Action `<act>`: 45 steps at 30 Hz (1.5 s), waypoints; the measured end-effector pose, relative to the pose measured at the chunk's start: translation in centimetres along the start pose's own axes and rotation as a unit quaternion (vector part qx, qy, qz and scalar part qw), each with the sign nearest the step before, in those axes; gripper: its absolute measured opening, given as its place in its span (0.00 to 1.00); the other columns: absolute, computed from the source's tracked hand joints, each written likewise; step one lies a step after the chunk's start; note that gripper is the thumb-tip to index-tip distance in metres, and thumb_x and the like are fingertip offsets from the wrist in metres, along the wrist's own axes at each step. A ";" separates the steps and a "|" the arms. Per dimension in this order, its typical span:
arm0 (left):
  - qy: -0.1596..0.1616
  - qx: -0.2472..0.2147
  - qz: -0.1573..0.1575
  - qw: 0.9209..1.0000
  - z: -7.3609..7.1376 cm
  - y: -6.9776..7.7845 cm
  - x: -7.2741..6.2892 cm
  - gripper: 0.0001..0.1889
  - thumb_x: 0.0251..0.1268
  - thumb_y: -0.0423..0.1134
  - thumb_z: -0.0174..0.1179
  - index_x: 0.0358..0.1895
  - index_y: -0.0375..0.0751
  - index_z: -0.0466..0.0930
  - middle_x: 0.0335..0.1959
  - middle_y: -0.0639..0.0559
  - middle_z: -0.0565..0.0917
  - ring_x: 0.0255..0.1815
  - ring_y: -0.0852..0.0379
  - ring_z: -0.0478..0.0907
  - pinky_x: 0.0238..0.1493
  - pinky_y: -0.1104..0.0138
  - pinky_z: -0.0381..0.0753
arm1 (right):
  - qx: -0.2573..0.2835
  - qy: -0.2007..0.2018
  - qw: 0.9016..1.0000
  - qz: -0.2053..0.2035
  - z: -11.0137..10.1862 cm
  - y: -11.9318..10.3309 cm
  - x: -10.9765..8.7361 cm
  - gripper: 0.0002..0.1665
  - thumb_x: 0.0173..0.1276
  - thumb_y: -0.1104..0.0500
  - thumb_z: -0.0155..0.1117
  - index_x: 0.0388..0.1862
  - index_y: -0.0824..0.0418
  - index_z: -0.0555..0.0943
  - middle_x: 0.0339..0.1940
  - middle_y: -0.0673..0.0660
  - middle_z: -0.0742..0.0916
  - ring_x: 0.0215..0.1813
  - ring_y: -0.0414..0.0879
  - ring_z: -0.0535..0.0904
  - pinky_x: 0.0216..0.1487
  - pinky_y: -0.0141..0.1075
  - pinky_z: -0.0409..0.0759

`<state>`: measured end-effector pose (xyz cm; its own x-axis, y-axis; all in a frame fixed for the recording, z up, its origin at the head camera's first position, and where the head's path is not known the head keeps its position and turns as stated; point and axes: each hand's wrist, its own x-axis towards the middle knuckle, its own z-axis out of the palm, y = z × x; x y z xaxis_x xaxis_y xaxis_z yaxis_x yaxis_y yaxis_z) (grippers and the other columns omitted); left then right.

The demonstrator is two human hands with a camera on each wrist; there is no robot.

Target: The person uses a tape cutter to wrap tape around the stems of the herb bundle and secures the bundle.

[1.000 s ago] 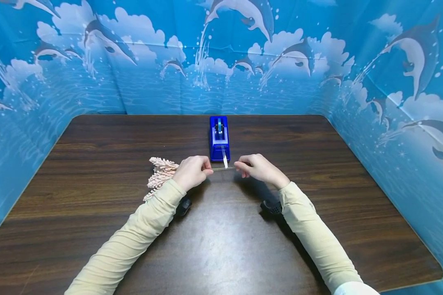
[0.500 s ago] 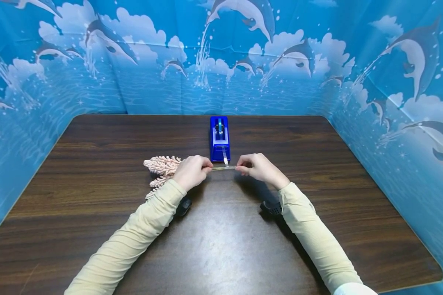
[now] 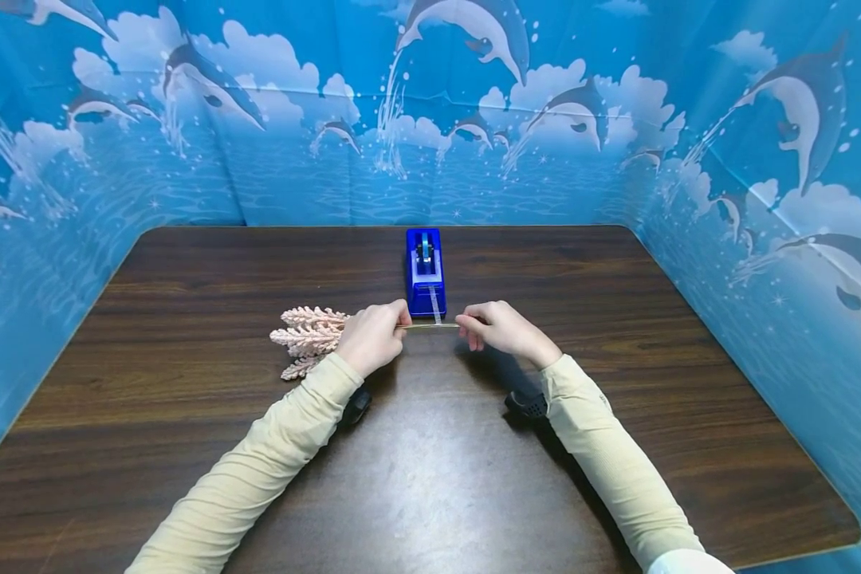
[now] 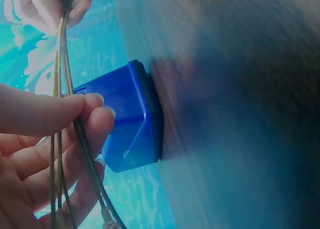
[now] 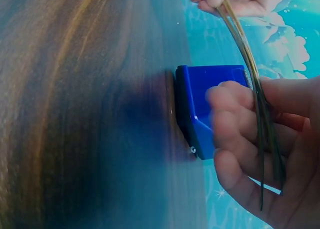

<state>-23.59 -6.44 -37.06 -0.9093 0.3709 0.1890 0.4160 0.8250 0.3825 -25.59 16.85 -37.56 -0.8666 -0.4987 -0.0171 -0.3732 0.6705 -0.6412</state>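
A bunch of pale pink flower sprays (image 3: 308, 336), artificial-looking, sticks out leftward past my left hand (image 3: 370, 335). That hand pinches their thin brown-green stems (image 4: 62, 74) between thumb and fingers. My right hand (image 3: 505, 328) holds the stems' other ends, thumb against fingers; in the right wrist view the loose ends (image 5: 262, 174) run across its palm. Between the hands the stems lie level, just in front of a blue tape dispenser (image 3: 426, 271). From the dispenser a strip of clear tape (image 3: 436, 307) reaches down to the stems and seems to touch them.
The dark wood table (image 3: 430, 478) carries everything. Blue dolphin-print cloth (image 3: 430, 119) hangs behind it and along the sides. Black wrist devices (image 3: 527, 403) sit under both forearms, close to the tabletop.
The flower sprays have turned and shifted slightly left, their heads fanning differently. The tape strip's lower end, white and flared before, now lies straighter against the stems. Both hands stay nearly in place.
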 end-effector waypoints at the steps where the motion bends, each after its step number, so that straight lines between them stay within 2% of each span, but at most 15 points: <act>1: 0.004 -0.001 0.004 1.000 0.0 0.0 0.0 0.07 0.54 0.29 0.58 0.35 0.44 0.78 0.34 0.47 0.87 0.33 0.43 0.83 0.32 0.52 0.78 | 0.002 0.000 1.000 0.005 0.0 0.0 0.0 0.19 0.77 0.56 0.50 0.31 0.66 0.81 0.19 0.53 0.82 0.23 0.44 0.78 0.31 0.33 0.77; 6: 0.015 -0.016 0.022 1.000 0.1 -0.1 0.0 0.01 0.59 0.33 0.61 0.32 0.42 0.78 0.28 0.49 0.82 0.29 0.50 0.79 0.32 0.56 0.76 | -0.002 0.011 1.000 0.020 0.1 0.0 0.0 0.16 0.75 0.56 0.53 0.31 0.64 0.80 0.19 0.50 0.78 0.24 0.41 0.74 0.31 0.32 0.72; 8: 0.015 -0.023 0.023 0.999 0.1 -0.1 0.0 0.03 0.62 0.36 0.60 0.32 0.41 0.78 0.27 0.49 0.80 0.28 0.51 0.77 0.32 0.57 0.76 | -0.005 0.015 1.000 0.020 0.2 0.1 0.0 0.14 0.74 0.56 0.54 0.32 0.64 0.80 0.19 0.49 0.78 0.24 0.41 0.73 0.31 0.32 0.71; 13: 0.011 -0.022 0.014 1.000 0.0 0.1 -0.1 0.05 0.67 0.37 0.57 0.33 0.42 0.77 0.29 0.46 0.84 0.30 0.46 0.82 0.34 0.52 0.78 | -0.019 0.039 0.999 0.002 0.3 0.2 0.0 0.10 0.71 0.57 0.59 0.33 0.62 0.80 0.20 0.49 0.79 0.25 0.39 0.74 0.31 0.32 0.71; 17: 0.018 -0.019 0.018 0.999 -0.1 0.0 -0.1 0.03 0.64 0.34 0.58 0.32 0.42 0.76 0.30 0.45 0.85 0.32 0.44 0.83 0.35 0.51 0.78 | -0.022 0.064 0.998 -0.018 0.5 0.3 0.0 0.07 0.70 0.58 0.61 0.32 0.59 0.80 0.21 0.49 0.81 0.25 0.39 0.75 0.30 0.31 0.72; 19: 0.031 -0.023 0.023 0.999 -0.2 0.0 0.0 0.04 0.61 0.33 0.60 0.30 0.42 0.76 0.30 0.46 0.85 0.32 0.45 0.82 0.35 0.51 0.78 | -0.021 0.070 0.997 -0.022 0.6 0.3 0.0 0.07 0.70 0.57 0.61 0.33 0.59 0.80 0.21 0.51 0.82 0.25 0.40 0.75 0.30 0.32 0.72; 24: 0.061 -0.036 0.030 0.997 -0.1 0.0 0.1 0.06 0.56 0.30 0.63 0.28 0.42 0.75 0.28 0.47 0.83 0.31 0.47 0.80 0.35 0.53 0.77 | -0.024 0.070 0.997 -0.009 0.7 0.4 0.1 0.17 0.75 0.54 0.53 0.30 0.62 0.81 0.23 0.54 0.84 0.29 0.40 0.77 0.34 0.33 0.73; 26: 0.061 -0.040 0.031 0.997 -0.1 0.0 0.1 0.05 0.56 0.29 0.63 0.34 0.40 0.78 0.29 0.47 0.83 0.31 0.48 0.81 0.36 0.53 0.78 | -0.026 0.072 0.997 -0.002 0.8 0.4 0.2 0.18 0.76 0.54 0.52 0.30 0.62 0.81 0.24 0.54 0.83 0.29 0.40 0.76 0.34 0.33 0.73; 30: 0.054 -0.029 0.036 0.997 -0.1 0.0 0.0 0.10 0.58 0.29 0.62 0.44 0.36 0.83 0.33 0.45 0.85 0.37 0.47 0.83 0.42 0.54 0.79 | -0.033 0.084 0.996 -0.003 0.9 0.3 0.3 0.12 0.73 0.56 0.57 0.34 0.61 0.82 0.24 0.51 0.81 0.28 0.41 0.73 0.32 0.33 0.71; 35: 0.049 -0.012 0.038 0.998 -0.1 -0.2 -0.1 0.03 0.57 0.29 0.61 0.34 0.37 0.83 0.33 0.43 0.85 0.38 0.43 0.83 0.43 0.53 0.78 | -0.040 0.106 0.993 -0.020 1.1 0.1 0.4 0.08 0.70 0.57 0.61 0.35 0.60 0.82 0.27 0.51 0.82 0.29 0.41 0.72 0.33 0.32 0.70; 38: 0.040 -0.016 0.025 0.999 0.0 -0.2 -0.1 0.02 0.58 0.30 0.60 0.34 0.38 0.80 0.34 0.43 0.86 0.37 0.42 0.84 0.42 0.52 0.79 | -0.040 0.112 0.992 -0.030 1.2 0.1 0.5 0.08 0.70 0.57 0.61 0.35 0.60 0.82 0.26 0.52 0.82 0.28 0.40 0.72 0.32 0.32 0.70; 42: 0.028 -0.014 0.017 0.999 0.1 -0.2 -0.1 0.02 0.61 0.31 0.59 0.36 0.39 0.79 0.34 0.44 0.87 0.37 0.42 0.85 0.40 0.51 0.79 | -0.041 0.104 0.993 -0.021 1.2 0.0 0.4 0.16 0.74 0.55 0.55 0.31 0.63 0.81 0.22 0.51 0.80 0.25 0.41 0.71 0.31 0.33 0.70; 45: 0.030 -0.017 0.028 0.999 0.1 -0.2 0.0 0.02 0.61 0.31 0.59 0.36 0.39 0.79 0.34 0.44 0.87 0.37 0.43 0.85 0.40 0.51 0.79 | -0.054 0.098 0.994 -0.017 1.1 0.0 0.4 0.19 0.75 0.54 0.53 0.29 0.64 0.81 0.19 0.50 0.79 0.24 0.41 0.71 0.32 0.33 0.70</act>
<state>-23.64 -6.58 -37.25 -0.8827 0.3884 0.2645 0.4669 0.7886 0.4001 -25.61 16.05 -38.41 -0.8966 -0.4126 0.1608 -0.4282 0.7155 -0.5519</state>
